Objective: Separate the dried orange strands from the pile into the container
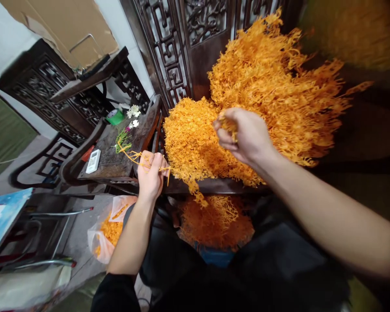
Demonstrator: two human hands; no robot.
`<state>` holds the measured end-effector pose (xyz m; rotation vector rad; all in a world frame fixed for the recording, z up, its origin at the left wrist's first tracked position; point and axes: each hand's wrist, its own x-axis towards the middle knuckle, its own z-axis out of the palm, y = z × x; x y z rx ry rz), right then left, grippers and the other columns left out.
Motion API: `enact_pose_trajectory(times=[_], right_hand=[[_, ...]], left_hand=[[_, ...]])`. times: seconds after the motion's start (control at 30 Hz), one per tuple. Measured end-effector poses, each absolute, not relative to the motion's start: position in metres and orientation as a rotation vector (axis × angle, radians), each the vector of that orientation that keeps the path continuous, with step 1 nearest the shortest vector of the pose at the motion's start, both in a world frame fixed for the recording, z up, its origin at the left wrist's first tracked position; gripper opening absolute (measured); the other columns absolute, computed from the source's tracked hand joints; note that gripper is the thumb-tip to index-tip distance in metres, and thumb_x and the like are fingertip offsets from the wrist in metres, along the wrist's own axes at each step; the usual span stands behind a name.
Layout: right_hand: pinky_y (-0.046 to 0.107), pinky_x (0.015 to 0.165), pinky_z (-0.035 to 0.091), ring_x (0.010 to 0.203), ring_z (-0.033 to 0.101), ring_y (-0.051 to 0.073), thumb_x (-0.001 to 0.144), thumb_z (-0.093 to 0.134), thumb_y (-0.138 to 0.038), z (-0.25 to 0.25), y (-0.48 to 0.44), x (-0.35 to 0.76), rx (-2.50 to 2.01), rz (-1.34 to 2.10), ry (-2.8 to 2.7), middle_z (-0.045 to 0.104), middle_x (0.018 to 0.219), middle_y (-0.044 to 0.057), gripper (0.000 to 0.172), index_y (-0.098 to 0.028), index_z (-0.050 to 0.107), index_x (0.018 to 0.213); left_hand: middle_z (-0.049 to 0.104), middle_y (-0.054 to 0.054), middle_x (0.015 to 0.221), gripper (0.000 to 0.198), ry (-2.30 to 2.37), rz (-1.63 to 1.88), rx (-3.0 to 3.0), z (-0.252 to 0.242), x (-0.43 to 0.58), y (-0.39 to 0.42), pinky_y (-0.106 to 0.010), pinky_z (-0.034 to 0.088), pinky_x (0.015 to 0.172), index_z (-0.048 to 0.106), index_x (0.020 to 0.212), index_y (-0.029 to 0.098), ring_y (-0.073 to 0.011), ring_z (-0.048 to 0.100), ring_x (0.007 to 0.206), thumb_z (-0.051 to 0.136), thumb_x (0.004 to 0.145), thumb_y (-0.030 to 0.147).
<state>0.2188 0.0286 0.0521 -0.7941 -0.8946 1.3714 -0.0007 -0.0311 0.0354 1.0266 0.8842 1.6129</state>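
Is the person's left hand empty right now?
No, the left hand is closed around thin orange strands, whose ends stick out on both sides.

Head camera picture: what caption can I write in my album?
Left hand holding a thin orange strand; right hand clutching orange pieces in front of fluffy orange heaps.

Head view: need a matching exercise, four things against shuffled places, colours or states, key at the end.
Things
1. left hand
2. right hand
3. tape
4. bag

Places, colours, states
A. on the floor
B. closed on a clump, in front of the orange heap
C. green, on the side table
D. holding a thin orange sprig

Pairs: 1-D, 2-B, 3-C, 4-A
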Motion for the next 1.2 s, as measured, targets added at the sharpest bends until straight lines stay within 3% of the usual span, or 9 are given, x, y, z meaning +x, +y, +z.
enact_pose_trajectory(times=[0.17,0.33,0.57,0.7,0.8,0.9,1.0,1.1,1.2], right_hand=[[0.026,0.035,0.012,0.036,0.030,0.004,0.081,0.050,-0.016,0.045,-0.004,0.202,-0.625,1.816,-1.016,0.060,0.070,0.001,0.007,-0.019,0.053,0.076],[0.022,0.033,0.006,0.034,0.018,0.003,0.103,0.045,-0.048,0.020,-0.024,0.177,-0.627,2.263,-0.872,0.040,0.052,-0.006,0.045,-0.022,0.038,0.067],[0.018,0.035,0.010,0.035,0.016,0.003,0.106,0.050,-0.051,-0.007,-0.032,0.155,-0.706,2.293,-0.776,0.036,0.050,-0.011,0.036,-0.019,0.057,0.090],[0.021,0.036,0.011,0.037,0.020,0.004,0.094,0.067,-0.055,-0.003,-0.024,0.160,-0.566,2.167,-0.869,0.037,0.051,-0.010,0.039,-0.019,0.057,0.084],[0.022,0.038,0.012,0.040,0.024,0.005,0.087,0.076,-0.052,0.001,-0.017,0.167,-0.608,1.942,-0.990,0.037,0.050,-0.010,0.038,-0.018,0.061,0.080],[0.024,0.040,0.012,0.040,0.022,0.005,0.087,0.076,-0.051,0.006,-0.009,0.177,-0.681,1.778,-1.019,0.035,0.049,-0.011,0.035,-0.017,0.067,0.089],[0.024,0.041,0.017,0.040,0.025,0.006,0.088,0.074,-0.050,0.009,-0.004,0.187,-0.703,1.719,-1.116,0.035,0.048,-0.011,0.033,-0.017,0.067,0.087],[0.024,0.043,0.020,0.043,0.030,0.006,0.090,0.071,-0.052,0.009,-0.005,0.188,-0.741,1.704,-1.375,0.039,0.049,-0.009,0.040,-0.018,0.060,0.071],[0.024,0.045,0.018,0.046,0.031,0.006,0.090,0.069,-0.055,0.005,-0.008,0.182,-0.752,1.692,-1.658,0.039,0.049,-0.008,0.047,-0.018,0.056,0.063]], left_hand=[[0.046,0.009,0.060,0.048,0.968,1.726,1.074,0.030,-0.004,-0.017,-0.022,0.039,0.053,0.042,0.079,0.023,-0.0081,0.047,0.051,0.088,0.080,0.036],[0.051,0.008,0.064,0.048,1.066,1.808,1.146,0.029,0.004,-0.016,-0.023,0.043,0.058,0.043,0.081,0.024,-0.0093,0.052,0.055,0.087,0.079,0.041],[0.059,0.004,0.068,0.042,1.079,1.858,1.365,0.020,0.010,-0.029,-0.026,0.047,0.068,0.046,0.075,0.023,-0.0130,0.057,0.064,0.086,0.081,0.036],[0.067,-0.001,0.065,0.042,1.151,1.476,1.430,0.015,0.001,-0.045,-0.032,0.050,0.082,0.055,0.059,0.021,-0.0180,0.065,0.071,0.097,0.061,0.013],[0.074,-0.005,0.073,0.034,1.162,1.187,1.543,0.017,-0.009,-0.050,-0.036,0.049,0.093,0.069,0.063,0.020,-0.0218,0.070,0.079,0.097,0.052,0.003],[0.080,-0.010,0.098,0.030,1.173,1.145,1.685,0.020,-0.022,-0.047,-0.038,0.050,0.099,0.081,0.088,0.024,-0.0240,0.072,0.094,0.093,0.064,0.012],[0.078,-0.012,0.118,0.034,1.219,1.175,1.632,0.020,-0.032,-0.040,-0.036,0.052,0.098,0.080,0.111,0.024,-0.0233,0.072,0.100,0.086,0.077,0.024],[0.078,-0.016,0.112,0.043,1.070,1.027,1.324,0.018,-0.029,-0.037,-0.037,0.055,0.093,0.079,0.112,0.017,-0.0258,0.072,0.102,0.083,0.081,0.046],[0.076,-0.013,0.094,0.050,0.947,0.986,1.087,0.014,-0.014,-0.038,-0.033,0.056,0.083,0.077,0.097,0.013,-0.0225,0.072,0.088,0.081,0.079,0.059]])
